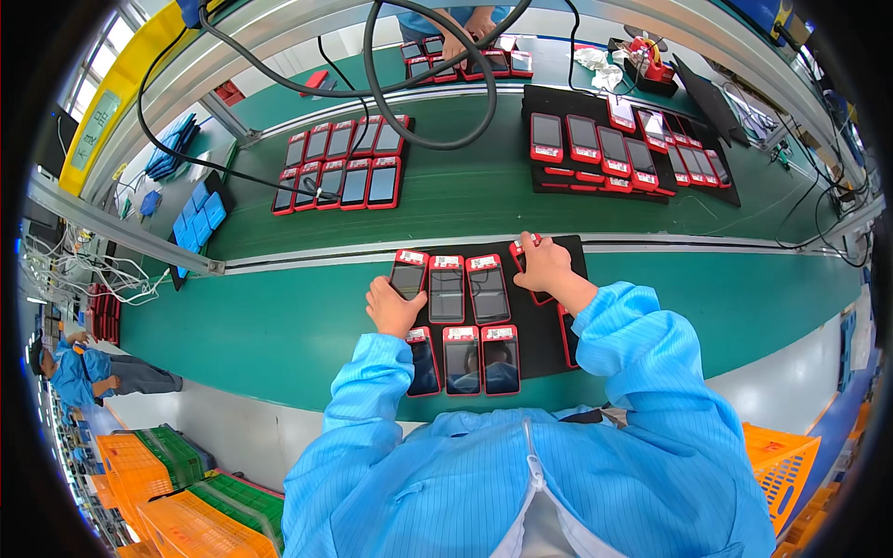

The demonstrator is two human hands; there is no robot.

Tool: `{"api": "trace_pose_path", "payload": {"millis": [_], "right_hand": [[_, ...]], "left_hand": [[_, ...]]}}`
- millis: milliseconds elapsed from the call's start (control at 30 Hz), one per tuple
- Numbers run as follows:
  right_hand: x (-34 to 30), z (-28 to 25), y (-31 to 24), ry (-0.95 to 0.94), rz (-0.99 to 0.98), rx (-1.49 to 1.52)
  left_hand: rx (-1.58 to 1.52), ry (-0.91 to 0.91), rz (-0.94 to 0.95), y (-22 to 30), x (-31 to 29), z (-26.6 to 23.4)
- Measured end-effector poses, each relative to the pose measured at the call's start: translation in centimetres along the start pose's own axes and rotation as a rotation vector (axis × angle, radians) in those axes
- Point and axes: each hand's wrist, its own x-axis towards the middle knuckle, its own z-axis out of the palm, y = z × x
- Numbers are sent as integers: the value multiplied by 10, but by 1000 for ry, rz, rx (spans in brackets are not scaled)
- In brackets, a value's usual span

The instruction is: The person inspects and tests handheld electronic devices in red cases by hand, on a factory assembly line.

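Red-framed handheld devices with dark screens and white labels lie in two rows in front of me. My left hand grips the lower end of the leftmost far-row device, fingers on its left side and thumb on its right. My right hand is closed over another red device on the black mat, hiding much of it. Between my hands are two more devices, one beside the other. Nearer me lies a row of three, its middle device showing a reflective screen.
The black mat carries another red device at its right. Beyond a metal rail, several devices stand in rows at left, more on a black mat at right. Black cables hang overhead. Another person's hands work across the bench.
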Motion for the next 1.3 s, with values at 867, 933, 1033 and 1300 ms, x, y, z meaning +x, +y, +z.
{"api": "trace_pose_path", "payload": {"millis": [867,933,1033,1300], "right_hand": [[1,1,2,-5,-1,18],[1,1,1,-13,4,8],[1,2,1,-22,10,-2],[1,-1,-1,-37,22,-8]], "left_hand": [[-13,3,-7,-1,1,3],[-12,7,-6,-2,0,3],[-12,9,-1,-2,1,3],[-10,18,-1,0,0,1]]}}
